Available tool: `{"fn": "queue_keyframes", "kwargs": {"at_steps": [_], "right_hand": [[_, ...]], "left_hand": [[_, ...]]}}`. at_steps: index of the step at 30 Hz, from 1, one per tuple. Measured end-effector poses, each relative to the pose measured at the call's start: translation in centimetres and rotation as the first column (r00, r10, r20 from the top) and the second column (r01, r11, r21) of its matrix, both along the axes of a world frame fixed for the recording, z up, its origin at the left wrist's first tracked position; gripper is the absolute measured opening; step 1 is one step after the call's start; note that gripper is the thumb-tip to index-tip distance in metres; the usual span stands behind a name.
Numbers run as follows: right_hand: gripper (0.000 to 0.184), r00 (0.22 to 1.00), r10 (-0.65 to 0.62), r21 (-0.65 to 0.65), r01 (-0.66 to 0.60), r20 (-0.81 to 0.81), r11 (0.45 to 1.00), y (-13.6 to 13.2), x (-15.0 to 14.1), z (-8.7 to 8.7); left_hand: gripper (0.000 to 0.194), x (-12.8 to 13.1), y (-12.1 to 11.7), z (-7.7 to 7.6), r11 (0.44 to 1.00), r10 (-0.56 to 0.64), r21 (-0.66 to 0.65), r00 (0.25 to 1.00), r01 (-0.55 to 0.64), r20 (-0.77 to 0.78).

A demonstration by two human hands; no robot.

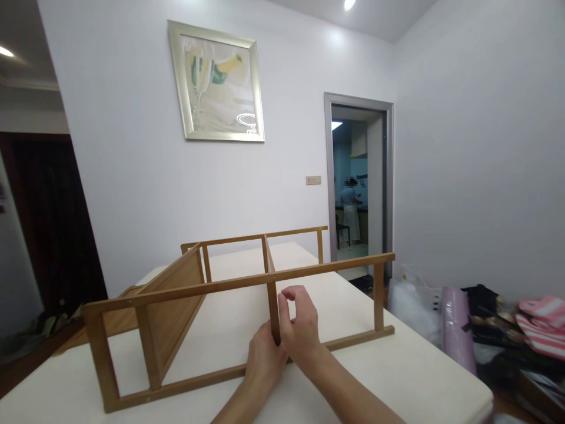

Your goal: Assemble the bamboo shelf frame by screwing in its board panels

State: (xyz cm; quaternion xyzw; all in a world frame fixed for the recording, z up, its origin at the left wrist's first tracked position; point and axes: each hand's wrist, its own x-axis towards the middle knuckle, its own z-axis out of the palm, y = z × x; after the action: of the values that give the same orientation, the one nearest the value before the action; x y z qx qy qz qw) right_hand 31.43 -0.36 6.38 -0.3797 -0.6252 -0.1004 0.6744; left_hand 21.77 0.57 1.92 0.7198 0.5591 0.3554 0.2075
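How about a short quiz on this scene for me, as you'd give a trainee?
1. True or false: the wooden frame rests on the white table.
2. What hangs high on the wall, left of the doorway?
3. Where are the person's left hand and right hand?
A) On the solid panel
B) At the near side's middle upright
C) Away from the wood

Key:
1. True.
2. A framed picture.
3. B.
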Motion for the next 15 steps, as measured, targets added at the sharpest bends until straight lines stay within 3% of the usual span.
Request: {"fn": "queue_keyframes", "kwargs": {"at_steps": [2,4,9,15], "right_hand": [[0.008,0.993,-0.079,0.135,0.066,0.091,0.989,-0.4,-0.1,1.3],[0.014,0.973,-0.151,0.179,0.120,0.175,0.976,-0.5,-0.4,2.5],[0.006,0.916,-0.280,0.130,0.252,0.287,0.959,0.0,-1.0,3.9],[0.012,0.815,-0.434,0.136,0.415,0.384,0.899,0.1,-1.1,4.3]], "left_hand": [[0.025,0.0,0.1,0.0,1.000,-0.004,-0.010,0.999,0.004,-0.033],[0.024,-0.1,0.2,0.0,1.000,-0.007,-0.018,0.999,0.006,-0.050],[0.015,-0.1,0.2,-0.3,1.000,-0.004,-0.013,1.000,0.004,-0.012],[0.007,0.0,0.4,-0.5,0.999,0.049,-0.016,0.998,-0.048,0.038]]}}
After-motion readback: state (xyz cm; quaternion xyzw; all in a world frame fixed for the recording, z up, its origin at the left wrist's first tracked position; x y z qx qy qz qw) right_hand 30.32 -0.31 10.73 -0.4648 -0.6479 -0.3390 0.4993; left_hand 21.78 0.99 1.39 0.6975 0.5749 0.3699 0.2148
